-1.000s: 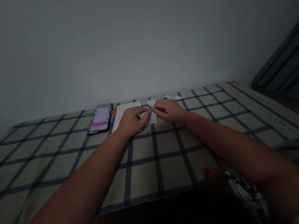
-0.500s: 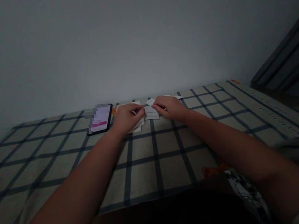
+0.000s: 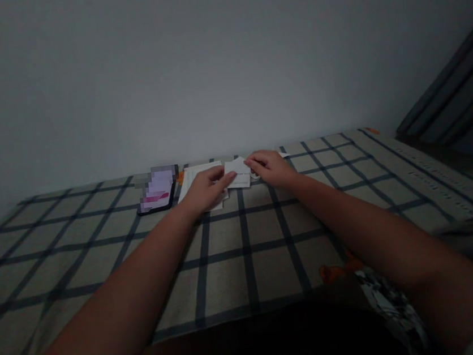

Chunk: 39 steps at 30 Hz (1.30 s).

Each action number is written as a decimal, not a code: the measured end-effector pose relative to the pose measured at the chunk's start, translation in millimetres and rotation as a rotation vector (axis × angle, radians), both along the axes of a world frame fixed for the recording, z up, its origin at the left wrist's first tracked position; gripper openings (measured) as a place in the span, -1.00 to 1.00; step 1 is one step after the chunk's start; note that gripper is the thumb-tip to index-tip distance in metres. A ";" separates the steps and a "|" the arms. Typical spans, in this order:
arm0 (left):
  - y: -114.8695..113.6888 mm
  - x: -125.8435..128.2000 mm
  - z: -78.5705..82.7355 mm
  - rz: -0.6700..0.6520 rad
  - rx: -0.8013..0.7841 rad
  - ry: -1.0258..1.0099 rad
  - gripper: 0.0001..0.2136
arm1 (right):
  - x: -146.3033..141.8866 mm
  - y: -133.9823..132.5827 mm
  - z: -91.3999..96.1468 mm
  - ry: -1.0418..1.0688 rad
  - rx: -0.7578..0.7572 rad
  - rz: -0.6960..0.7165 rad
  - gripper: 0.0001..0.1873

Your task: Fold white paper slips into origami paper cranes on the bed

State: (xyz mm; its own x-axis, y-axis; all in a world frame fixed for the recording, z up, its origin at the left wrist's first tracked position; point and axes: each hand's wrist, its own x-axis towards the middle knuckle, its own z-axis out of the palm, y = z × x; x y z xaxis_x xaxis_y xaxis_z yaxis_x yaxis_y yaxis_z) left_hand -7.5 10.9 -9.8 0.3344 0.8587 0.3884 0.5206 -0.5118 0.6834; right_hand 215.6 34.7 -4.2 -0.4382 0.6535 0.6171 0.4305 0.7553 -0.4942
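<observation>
While a white rectangular paper slip (image 3: 239,178) lay between, your left hand's (image 3: 205,189) thumb overlapped its left; your right hand's (image 3: 273,167) curled fingers met its right corner; both grips were unclear.

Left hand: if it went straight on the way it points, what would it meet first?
The left hand would likely meet the small paper first, then perhaps the right hand; depth is unclear.
</observation>
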 end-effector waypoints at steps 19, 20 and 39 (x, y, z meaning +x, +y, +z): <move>4.0 -3.7 -3.4 0.079 0.007 -0.013 -0.56 | -5.4 1.4 -5.4 -0.006 -0.240 0.094 -0.70; 4.6 -4.5 -3.5 0.085 0.014 -0.008 -0.57 | -5.6 1.4 -5.7 -0.002 -0.257 0.104 -0.71; 7.5 -3.5 -2.7 0.171 0.016 -0.296 -0.71 | -6.0 -4.7 -3.5 -0.078 -0.286 0.145 -0.71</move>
